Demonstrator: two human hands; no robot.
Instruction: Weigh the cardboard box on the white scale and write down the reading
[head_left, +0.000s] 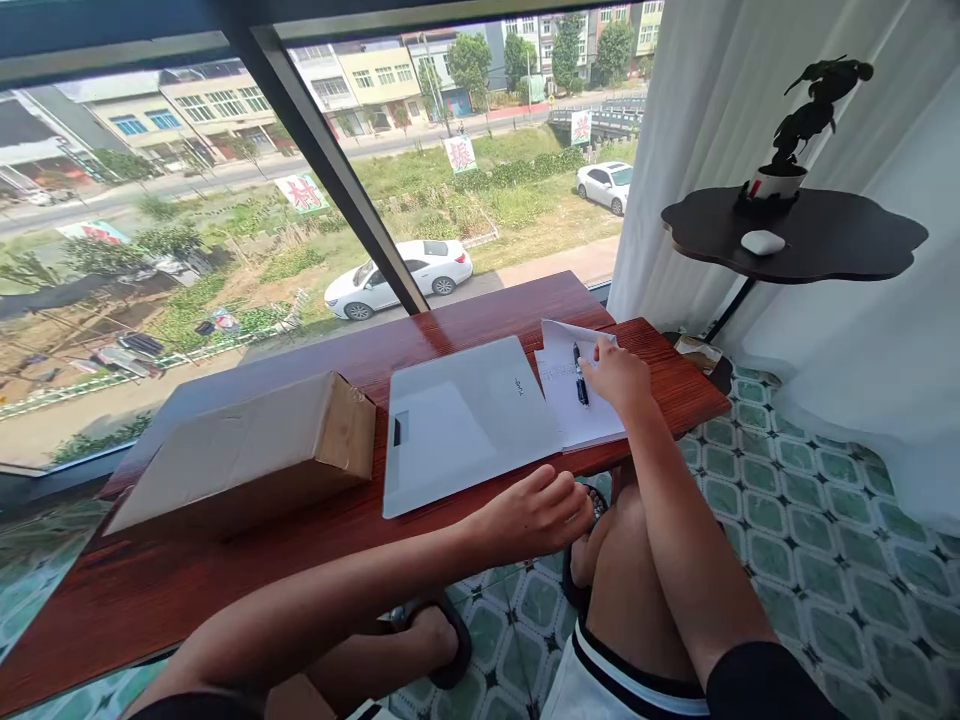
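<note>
On the right of the wooden table lie white paper sheets with some handwriting and a raised, curled far edge. A black pen rests across them. My right hand is over the sheets, just right of the pen, thumb and forefinger apart beside it; whether a fingertip touches the pen I cannot tell. My left hand hangs at the table's front edge, palm down, fingers loosely bent and holding nothing. Just beyond it sits a closed silver laptop, its right side against the papers.
A brown cardboard box stands on the left of the table, by a large window. To the right, a dark side table bears a potted plant and a white mouse. White curtains hang behind it. My legs are below the front edge.
</note>
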